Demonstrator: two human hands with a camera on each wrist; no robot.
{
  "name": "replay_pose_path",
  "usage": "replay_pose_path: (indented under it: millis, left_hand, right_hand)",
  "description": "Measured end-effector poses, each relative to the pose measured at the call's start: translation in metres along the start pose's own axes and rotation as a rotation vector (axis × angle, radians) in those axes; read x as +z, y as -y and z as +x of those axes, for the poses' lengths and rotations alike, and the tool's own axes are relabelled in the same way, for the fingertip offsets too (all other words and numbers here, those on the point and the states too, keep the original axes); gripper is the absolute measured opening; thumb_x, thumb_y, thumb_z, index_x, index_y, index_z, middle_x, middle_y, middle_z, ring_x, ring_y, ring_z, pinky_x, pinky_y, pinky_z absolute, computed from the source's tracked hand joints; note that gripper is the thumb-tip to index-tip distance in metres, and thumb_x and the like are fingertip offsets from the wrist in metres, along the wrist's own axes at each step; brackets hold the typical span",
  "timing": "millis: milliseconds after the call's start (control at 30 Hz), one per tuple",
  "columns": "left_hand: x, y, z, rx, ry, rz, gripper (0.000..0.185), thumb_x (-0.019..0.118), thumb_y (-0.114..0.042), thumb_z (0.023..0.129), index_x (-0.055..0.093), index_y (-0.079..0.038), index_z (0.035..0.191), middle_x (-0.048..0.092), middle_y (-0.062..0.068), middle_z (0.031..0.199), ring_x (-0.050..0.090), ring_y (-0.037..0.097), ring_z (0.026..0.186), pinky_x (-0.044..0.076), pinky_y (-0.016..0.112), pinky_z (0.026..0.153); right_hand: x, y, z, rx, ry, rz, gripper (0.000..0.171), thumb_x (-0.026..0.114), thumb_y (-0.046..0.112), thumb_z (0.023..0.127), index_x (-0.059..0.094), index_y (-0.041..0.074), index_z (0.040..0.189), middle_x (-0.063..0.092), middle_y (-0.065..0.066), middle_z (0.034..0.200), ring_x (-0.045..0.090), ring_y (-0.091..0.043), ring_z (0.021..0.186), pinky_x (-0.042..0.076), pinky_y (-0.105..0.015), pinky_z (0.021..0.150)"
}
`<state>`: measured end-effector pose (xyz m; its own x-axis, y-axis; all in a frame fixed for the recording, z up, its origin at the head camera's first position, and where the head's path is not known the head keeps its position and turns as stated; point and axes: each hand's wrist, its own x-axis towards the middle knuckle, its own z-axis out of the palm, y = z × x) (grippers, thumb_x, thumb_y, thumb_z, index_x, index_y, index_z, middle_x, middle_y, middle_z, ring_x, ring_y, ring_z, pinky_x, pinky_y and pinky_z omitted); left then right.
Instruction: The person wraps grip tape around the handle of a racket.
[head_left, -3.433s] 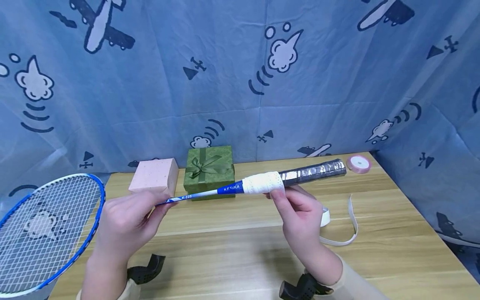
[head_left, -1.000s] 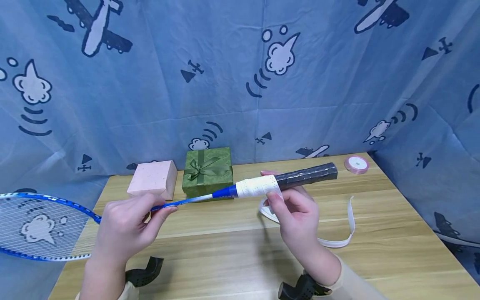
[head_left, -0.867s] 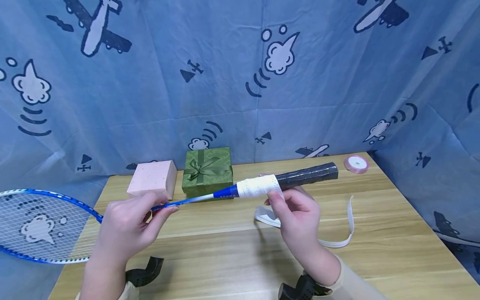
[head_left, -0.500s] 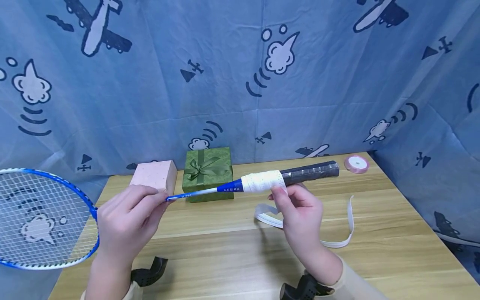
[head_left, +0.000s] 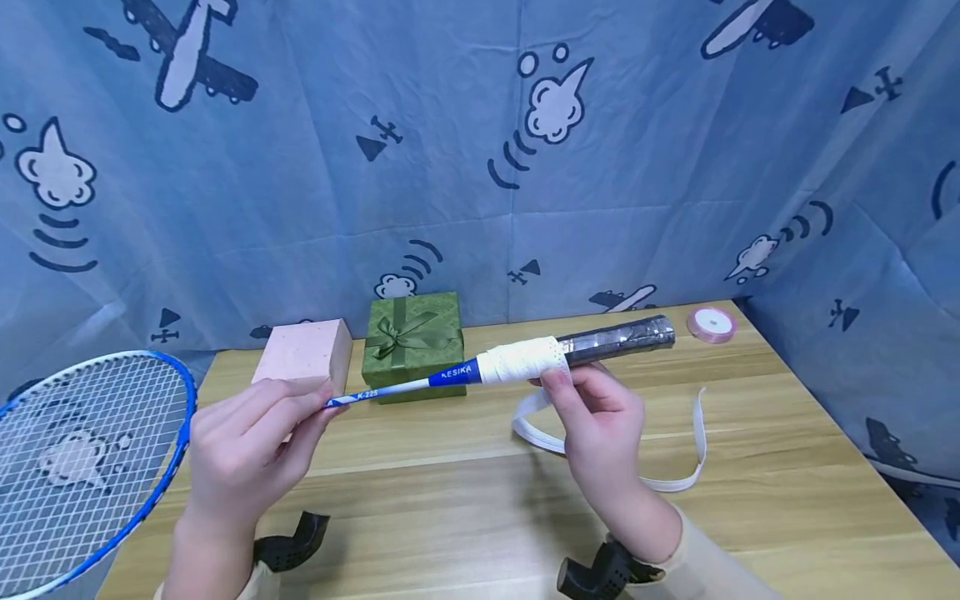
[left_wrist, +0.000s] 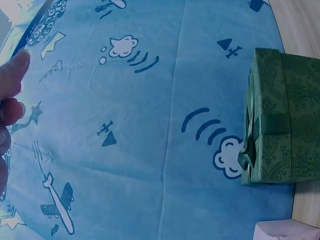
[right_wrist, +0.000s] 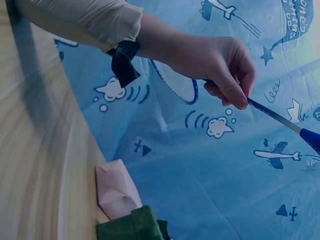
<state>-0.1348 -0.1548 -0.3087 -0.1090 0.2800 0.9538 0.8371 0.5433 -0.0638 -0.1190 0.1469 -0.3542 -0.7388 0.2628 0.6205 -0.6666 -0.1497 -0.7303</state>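
A wooden table point(head_left: 480, 500) is standing before a blue printed curtain point(head_left: 450, 167), and over it a person is holding a badminton racket point(head_left: 420, 383) level, its long axis running left to right and rising slightly toward the right. The strung head point(head_left: 82, 450) is hanging out past the table's left edge; the dark handle point(head_left: 618, 337) is pointing right, toward a pink ribbon spool point(head_left: 712, 323) at the far right corner.

The left hand point(head_left: 243, 442) is gripping the thin blue shaft, fingers curled round it just short of the head; the right wrist view is showing the same pinch point(right_wrist: 227, 75) from the side. The right hand point(head_left: 600, 425) is sitting under the handle at the edge of the white wrap point(head_left: 521, 362), thumb and fingertips closed on the tape there. From that pinch the loose tape point(head_left: 675, 475) is dropping in a loop to the table and curling away to the right.

So the bare dark part of the handle is lying to the right of the right hand's grip, along the racket's own axis, and the right hand is much the nearer of the two to it.

Behind the shaft a green gift box point(head_left: 412, 342) with a bow is standing beside a pink box point(head_left: 303, 354), both near the curtain and well apart from the hands.
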Motion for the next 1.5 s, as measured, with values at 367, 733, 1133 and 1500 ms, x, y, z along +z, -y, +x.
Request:
replay_pose_path:
  millis: [367,733,1133,1500]
  left_hand:
    - [-0.0002,-0.0002,-0.005,-0.106,0.014,0.162,0.039,0.068,-0.03,0.102,0.077,0.0,0.078,0.071,0.009,0.071,0.059,0.026,0.052,0.042,0.038,0.047]
    - [0.0004,0.0038,-0.0028,-0.026,0.013,0.065,0.037,0.068,-0.027,0.1,0.075,-0.001,0.075,0.067,0.005,0.065,0.046,0.014,0.043,0.029,0.023,0.038]
    - [-0.0053,0.0021,-0.0055,-0.062,0.123,0.074,0.04,0.061,-0.033,0.103,0.073,-0.005,0.077,0.052,-0.006,0.059,0.034,0.004,0.047,0.021,0.016,0.041]
    - [-0.0075,0.0007,-0.0033,-0.062,0.147,0.083,0.042,0.059,-0.036,0.104,0.072,-0.006,0.077,0.049,-0.007,0.059,0.033,0.003,0.048,0.018,0.015,0.042]
  right_hand:
    - [0.0007,-0.0028,0.0,0.007,-0.018,-0.068,0.008,0.066,-0.013,0.092,0.067,-0.014,0.085,0.077,0.0,0.085,0.073,-0.011,0.078,0.058,-0.02,0.073]
    - [0.0011,-0.003,0.0008,0.044,0.044,-0.023,0.01,0.059,-0.015,0.094,0.062,-0.018,0.085,0.076,-0.007,0.086,0.068,-0.018,0.069,0.057,-0.023,0.068]
    - [-0.0006,-0.0039,0.0005,0.118,0.142,-0.007,0.023,0.055,-0.011,0.098,0.073,0.001,0.107,0.076,-0.004,0.097,0.072,-0.016,0.072,0.06,-0.028,0.066]
    - [0.001,-0.0073,-0.0032,0.026,0.124,-0.071,0.017,0.055,-0.008,0.1,0.069,-0.014,0.094,0.075,-0.008,0.082,0.071,-0.017,0.073,0.056,-0.027,0.056]
